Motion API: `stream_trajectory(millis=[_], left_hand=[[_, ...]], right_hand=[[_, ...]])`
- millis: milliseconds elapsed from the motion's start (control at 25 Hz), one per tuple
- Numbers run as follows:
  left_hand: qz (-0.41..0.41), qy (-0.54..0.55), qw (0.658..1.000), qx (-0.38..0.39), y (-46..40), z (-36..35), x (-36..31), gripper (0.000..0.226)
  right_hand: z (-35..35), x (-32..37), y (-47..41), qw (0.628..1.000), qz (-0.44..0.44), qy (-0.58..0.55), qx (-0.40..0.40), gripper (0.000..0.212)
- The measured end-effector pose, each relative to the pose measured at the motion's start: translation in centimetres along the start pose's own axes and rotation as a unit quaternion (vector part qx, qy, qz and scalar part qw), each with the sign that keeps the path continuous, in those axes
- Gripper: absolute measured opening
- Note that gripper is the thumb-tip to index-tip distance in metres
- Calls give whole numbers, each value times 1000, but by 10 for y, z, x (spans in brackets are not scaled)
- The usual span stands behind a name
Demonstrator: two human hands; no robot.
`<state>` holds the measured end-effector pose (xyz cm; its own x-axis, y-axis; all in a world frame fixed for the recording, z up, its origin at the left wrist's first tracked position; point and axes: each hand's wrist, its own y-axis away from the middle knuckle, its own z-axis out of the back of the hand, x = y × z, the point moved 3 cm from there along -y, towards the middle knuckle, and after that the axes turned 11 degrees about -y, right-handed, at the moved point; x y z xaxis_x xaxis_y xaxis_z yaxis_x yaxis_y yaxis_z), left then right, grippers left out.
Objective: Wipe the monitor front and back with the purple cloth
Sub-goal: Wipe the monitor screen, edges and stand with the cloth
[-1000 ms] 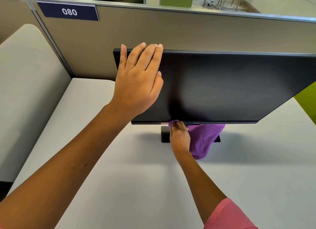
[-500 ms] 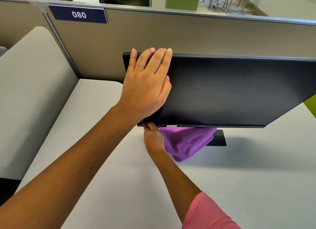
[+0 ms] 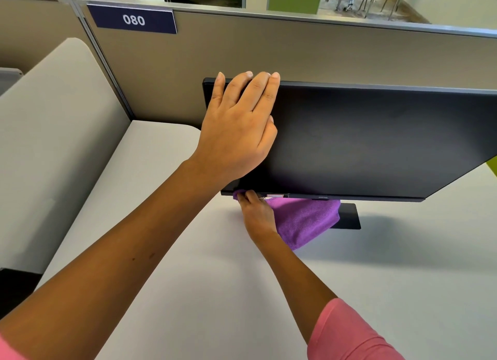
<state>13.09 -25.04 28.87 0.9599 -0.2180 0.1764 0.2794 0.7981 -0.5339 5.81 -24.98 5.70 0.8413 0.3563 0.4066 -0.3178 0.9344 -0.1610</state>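
Pink sleeve (image 3: 347, 335) at bottom right of frame, forearm running up toward centre. A second pink sleeve edge sits in the bottom-left corner.

White desk (image 3: 376, 292) fills the lower half of the frame.

Right hand (image 3: 256, 214), centre frame just below the monitor's bottom edge: fingers curled, pinching the purple cloth (image 3: 306, 222) up against the underside of the bezel near its left end. A ring shows on one finger. The rest of the cloth hangs bunched to the right of the hand, below the bezel, with its low end touching or just above the desk; can't tell which. It overlaps the left part of the black stand base (image 3: 349, 217).

Left hand (image 3: 239, 128), centre-left: flat on the dark screen near the upper left corner of the monitor (image 3: 376, 141), fingers straight and pressed together, tips reaching the top edge. Thumb is mostly hidden behind the palm.

Screen is off and black, and runs out of frame at right. Small logo on the bottom bezel centre plus a small sticker next to the right hand; both too small to read.

Behind: beige cubicle partition (image 3: 295, 55) with metal top rail. Navy label (image 3: 133, 19) upper left of frame, white text "080". Rounded grey side panel (image 3: 53, 133) at left. Green panel and white chairs at the top edge.
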Motion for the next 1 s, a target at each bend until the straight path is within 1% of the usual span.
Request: stream_trajectory(millis=[80, 160, 240, 320, 440, 520, 600, 680, 800, 880, 1000], left_hand=[[-1, -1, 1000, -1, 0, 0, 0, 56], [2, -1, 1000, -6, 0, 1, -1, 56], [5, -1, 1000, -11, 1, 0, -2, 56], [4, -3, 1000, -10, 1, -1, -2, 55], [3, -7, 1000, -7, 0, -2, -2, 56], [3, -8, 1000, -7, -1, -1, -3, 56], [0, -8, 1000, -6, -1, 0, -3, 56], [-7, -9, 1000, -3, -1, 1, -2, 56], [-20, -10, 1000, 1, -1, 3, 1, 56], [-24, -7, 1000, 4, -1, 3, 3, 56], [-27, -10, 1000, 4, -2, 2, 4, 56]], right_hand=[[5, -18, 6, 1000, -22, 3, 18, 51], [13, -40, 14, 998, -37, 39, 25, 49], [26, -59, 22, 996, -56, 68, 7, 42], [37, -77, 29, 994, -79, 72, -5, 36], [48, -100, 37, 990, -125, 73, -1, 36], [49, -101, 41, 989, -136, 64, -14, 33], [43, -86, 40, 994, -96, 55, -20, 34], [33, -60, 34, 999, -17, 36, -19, 45], [16, -16, 13, 994, 88, 30, -53, 56], [5, 9, -1, 991, 116, 30, -62, 56], [-7, 27, -13, 988, 132, 37, -68, 44]])
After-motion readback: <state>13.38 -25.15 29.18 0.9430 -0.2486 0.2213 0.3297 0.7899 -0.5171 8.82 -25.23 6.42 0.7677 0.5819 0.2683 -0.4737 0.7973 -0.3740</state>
